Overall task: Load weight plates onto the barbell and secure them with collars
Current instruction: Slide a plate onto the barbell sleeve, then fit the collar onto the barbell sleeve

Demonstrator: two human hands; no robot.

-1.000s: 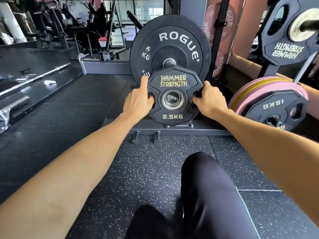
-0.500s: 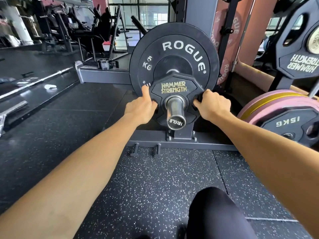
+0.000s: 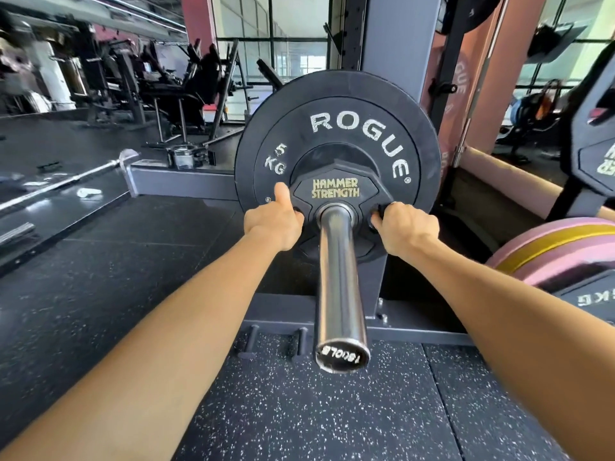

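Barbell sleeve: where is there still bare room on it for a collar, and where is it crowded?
The barbell sleeve is bare from the small Hammer Strength plate out to its end cap. It is crowded at the inner end: the left hand and right hand grip that plate against the Rogue plate.

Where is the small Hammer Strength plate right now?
In the head view's centre, the Hammer Strength plate sits on the barbell sleeve against the Rogue plate, gripped by left hand and right hand.
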